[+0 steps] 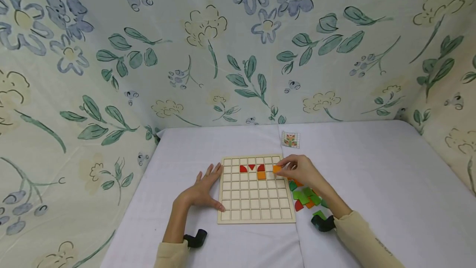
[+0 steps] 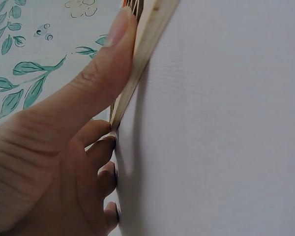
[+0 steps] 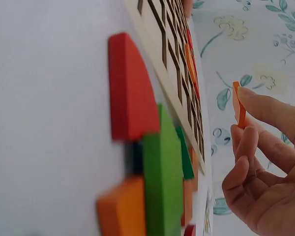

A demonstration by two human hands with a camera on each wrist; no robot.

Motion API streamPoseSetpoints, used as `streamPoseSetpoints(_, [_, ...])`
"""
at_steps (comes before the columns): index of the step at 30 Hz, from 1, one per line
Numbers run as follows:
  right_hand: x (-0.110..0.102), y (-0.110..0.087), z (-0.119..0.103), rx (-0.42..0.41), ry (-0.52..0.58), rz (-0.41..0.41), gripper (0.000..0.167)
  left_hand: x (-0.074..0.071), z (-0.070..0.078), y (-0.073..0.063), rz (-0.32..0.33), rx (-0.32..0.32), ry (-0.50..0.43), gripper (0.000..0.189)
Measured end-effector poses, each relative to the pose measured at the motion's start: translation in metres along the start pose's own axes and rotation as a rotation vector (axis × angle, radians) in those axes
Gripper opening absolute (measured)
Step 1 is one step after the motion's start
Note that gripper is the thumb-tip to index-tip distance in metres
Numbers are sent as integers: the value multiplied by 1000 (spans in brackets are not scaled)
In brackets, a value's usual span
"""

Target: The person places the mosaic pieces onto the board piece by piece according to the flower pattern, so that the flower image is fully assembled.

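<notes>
A wooden grid board [image 1: 254, 202] lies on the white table. Two red quarter-circle pieces [image 1: 243, 169], a red triangle [image 1: 251, 167] and an orange square [image 1: 261, 175] sit in its upper cells. My right hand [image 1: 300, 171] pinches another orange square [image 3: 238, 105] between thumb and fingers, above the board's upper right. My left hand [image 1: 201, 189] rests along the board's left edge with fingers spread, its thumb [image 2: 119, 39] touching the lower part of that edge.
Beside the board's right edge lies a loose pile of green pieces [image 1: 303, 197], with red and orange ones among them. A small pattern card [image 1: 290, 139] lies beyond the board. Floral cloth [image 1: 245, 53] hangs behind the table.
</notes>
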State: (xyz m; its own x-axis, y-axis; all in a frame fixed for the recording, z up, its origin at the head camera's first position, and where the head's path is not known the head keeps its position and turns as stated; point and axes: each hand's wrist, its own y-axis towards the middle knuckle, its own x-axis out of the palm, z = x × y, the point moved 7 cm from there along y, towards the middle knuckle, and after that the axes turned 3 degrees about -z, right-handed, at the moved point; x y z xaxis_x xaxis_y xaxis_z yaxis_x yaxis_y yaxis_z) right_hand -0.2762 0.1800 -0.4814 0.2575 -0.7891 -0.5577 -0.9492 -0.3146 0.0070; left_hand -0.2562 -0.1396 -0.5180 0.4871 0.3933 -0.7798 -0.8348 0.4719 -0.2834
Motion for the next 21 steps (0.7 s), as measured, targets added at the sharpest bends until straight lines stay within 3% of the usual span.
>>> streamPoseSetpoints(5, [28,16,-17,-78,-32,-22,24,-1,0,-1,-1,0,-1,139])
streamPoseSetpoints(11, [49,28,-22,-50,-48,-46,23,2,0,0,-3,3,3,138])
streamPoseSetpoints(21, [62,35,-27,-28,-90,-75,21,0,0,-1,3,-8,9,139])
